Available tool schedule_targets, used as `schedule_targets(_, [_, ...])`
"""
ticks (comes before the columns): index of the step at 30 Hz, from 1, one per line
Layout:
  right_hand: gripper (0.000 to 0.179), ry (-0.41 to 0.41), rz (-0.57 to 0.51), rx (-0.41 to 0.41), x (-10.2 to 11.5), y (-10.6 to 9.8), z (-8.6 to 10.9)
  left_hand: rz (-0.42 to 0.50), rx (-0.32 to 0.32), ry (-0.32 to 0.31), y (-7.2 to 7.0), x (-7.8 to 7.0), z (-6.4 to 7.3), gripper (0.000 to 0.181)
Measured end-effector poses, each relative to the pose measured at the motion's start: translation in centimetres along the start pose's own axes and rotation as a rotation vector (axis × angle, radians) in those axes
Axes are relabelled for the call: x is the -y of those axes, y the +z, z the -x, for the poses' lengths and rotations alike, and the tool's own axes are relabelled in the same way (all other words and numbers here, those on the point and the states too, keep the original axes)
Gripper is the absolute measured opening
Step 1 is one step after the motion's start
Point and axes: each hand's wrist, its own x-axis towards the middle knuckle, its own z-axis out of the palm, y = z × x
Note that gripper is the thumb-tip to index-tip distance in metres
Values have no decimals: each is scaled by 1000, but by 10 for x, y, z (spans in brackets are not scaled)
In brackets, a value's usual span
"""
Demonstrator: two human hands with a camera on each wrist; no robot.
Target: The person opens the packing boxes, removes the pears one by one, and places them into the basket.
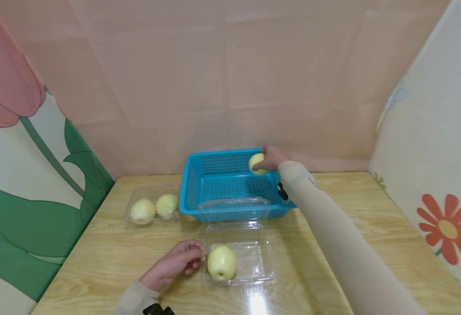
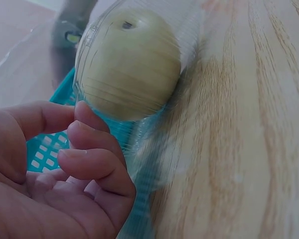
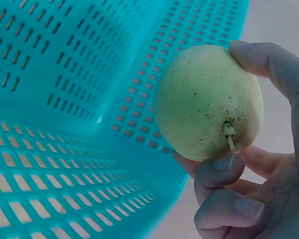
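My right hand (image 1: 273, 158) grips a pale yellow-green, speckled pear (image 3: 209, 102) above the right end of the blue basket (image 1: 190, 181). In the right wrist view, the pear's short stem faces the camera, and thumb and fingers wrap its side. Near the front of the table lies a clear plastic box (image 1: 250, 256) with its lid raised against the basket. One pear (image 1: 222, 262) sits in the left half of that box. My left hand (image 1: 181, 261) pinches the box's left edge between thumb and fingertip, as the left wrist view shows.
To the left of the basket stands another clear plastic box (image 1: 149, 191) with two pears (image 1: 142, 211) in it. The wooden table (image 1: 96, 258) meets a pink backdrop (image 1: 155, 109) behind the basket. Flower-printed panels (image 1: 411, 144) flank the table.
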Motion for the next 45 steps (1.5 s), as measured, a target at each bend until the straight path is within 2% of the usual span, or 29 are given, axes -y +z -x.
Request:
schedule_targets(8, [62,38,123,11,-1,20,0,-4,19,-7,-3,0,6,12])
schedule_targets(20, [75,25,163,-19,-26,43,-21,-4,37,2,-1,-2,11,11])
schedule_targets(24, [75,29,171,-20,-27,46,-19,-6,37,2,-2,-2,10,11])
schedule_targets(32, [81,45,184,28,-23,43,-6,-16,52,13,-1,-1,10,11])
schedule_targets(39, [72,26,181,48,-22,45,-3,2,57,20,-2,2,8,9])
schedule_targets(45, [71,18,183,45,-24,46,-1,3,60,11,-2,1,8,9])
